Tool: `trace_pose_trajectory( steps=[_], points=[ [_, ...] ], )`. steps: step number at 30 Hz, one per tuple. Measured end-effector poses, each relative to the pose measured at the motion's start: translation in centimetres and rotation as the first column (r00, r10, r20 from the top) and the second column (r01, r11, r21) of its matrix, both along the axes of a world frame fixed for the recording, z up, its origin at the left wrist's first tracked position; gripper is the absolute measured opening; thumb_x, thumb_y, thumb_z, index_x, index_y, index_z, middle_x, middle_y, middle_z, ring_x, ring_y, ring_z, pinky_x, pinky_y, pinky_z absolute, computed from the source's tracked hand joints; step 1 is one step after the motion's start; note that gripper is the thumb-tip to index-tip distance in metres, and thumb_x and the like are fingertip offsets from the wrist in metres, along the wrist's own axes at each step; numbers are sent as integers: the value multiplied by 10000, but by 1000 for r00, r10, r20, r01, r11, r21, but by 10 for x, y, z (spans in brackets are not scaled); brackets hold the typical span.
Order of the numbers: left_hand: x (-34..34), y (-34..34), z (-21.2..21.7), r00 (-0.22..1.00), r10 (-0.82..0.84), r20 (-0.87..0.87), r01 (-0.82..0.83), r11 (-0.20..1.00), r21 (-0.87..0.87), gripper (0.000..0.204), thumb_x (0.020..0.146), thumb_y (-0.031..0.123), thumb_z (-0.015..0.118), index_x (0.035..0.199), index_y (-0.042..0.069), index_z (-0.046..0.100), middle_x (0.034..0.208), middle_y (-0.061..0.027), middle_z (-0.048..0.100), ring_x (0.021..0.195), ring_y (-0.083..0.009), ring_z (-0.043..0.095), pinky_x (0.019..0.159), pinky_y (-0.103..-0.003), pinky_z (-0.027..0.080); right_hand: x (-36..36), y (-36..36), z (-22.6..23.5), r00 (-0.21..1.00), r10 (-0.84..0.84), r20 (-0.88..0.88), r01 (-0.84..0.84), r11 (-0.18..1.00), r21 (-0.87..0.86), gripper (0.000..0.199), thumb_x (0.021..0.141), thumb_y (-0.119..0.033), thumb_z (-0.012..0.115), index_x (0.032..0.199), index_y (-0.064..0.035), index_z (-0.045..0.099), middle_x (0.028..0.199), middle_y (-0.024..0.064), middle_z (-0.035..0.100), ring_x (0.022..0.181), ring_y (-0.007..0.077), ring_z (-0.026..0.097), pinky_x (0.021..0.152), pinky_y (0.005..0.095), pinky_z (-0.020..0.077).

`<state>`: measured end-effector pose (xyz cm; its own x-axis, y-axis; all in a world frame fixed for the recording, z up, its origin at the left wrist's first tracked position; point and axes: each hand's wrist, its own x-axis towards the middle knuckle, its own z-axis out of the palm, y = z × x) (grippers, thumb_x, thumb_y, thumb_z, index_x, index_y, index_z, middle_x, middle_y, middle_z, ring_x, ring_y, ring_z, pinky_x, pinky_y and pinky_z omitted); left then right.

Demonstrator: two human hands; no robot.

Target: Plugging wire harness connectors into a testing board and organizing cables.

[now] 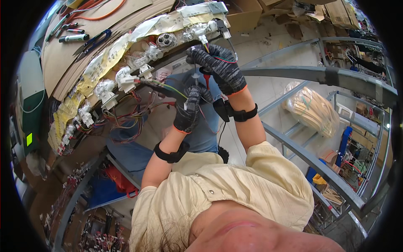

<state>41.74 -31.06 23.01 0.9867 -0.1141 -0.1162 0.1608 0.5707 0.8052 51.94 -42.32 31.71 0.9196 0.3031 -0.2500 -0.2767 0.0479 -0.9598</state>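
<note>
Both of my hands wear dark grey knit gloves with orange cuffs, and they work close together just off the bench edge. My left hand [188, 110] is closed around thin wires; a yellow-green wire [174, 90] runs into its fingers from the left. Above and to the right, my right hand [220, 69] is closed on thin wires that drop from a white connector [203, 39]. A green wire loops over its knuckles. A small red piece [206, 79] hangs under the right fingers, and a small whitish tip shows between the hands; I cannot tell their kinds.
A wiring board [113, 59] with white connectors, tape labels and bundled wires [130, 111] curves along the bench. Scissors [93, 43], a marker [74, 38] and small tools lie on cardboard behind it. Metal rails [312, 74] and a plastic-wrapped bundle [312, 110] stand at right.
</note>
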Motion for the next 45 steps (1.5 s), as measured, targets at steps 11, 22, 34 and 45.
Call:
trace_pose_trajectory(
  steps=[11,22,34,45],
  points=[
    [1,-11,24,865,437,248,-487,607,628,216,963,162,490,1125,33,554,956,-26,595,810,-107,540,689,-241,443,8,13,-6,979,-203,-20,202,978,-52,204,875,-240,660,860,-38,675,708,-27,637,578,15,494,499,188,377],
    [-15,-9,13,891,398,217,-453,758,469,424,874,58,626,1262,55,455,1084,-28,549,894,-98,534,758,-241,452,9,17,0,974,-225,-38,223,973,-55,197,870,-225,662,855,-29,677,715,5,655,603,33,546,525,193,435],
    [-31,-3,7,916,364,169,-394,732,555,515,784,111,743,1207,10,468,1016,-52,548,841,-143,544,741,-278,469,8,22,-13,939,-334,78,337,941,-31,187,853,-222,680,891,-39,686,718,0,649,583,36,527,515,189,422],
    [-37,14,13,998,64,28,-24,689,-725,363,960,260,504,1246,38,489,1116,-51,560,930,-163,562,815,-275,476,-49,36,36,534,74,842,407,851,-333,164,862,-158,635,926,-8,656,889,135,650,775,256,620,712,352,490]
  ],
)
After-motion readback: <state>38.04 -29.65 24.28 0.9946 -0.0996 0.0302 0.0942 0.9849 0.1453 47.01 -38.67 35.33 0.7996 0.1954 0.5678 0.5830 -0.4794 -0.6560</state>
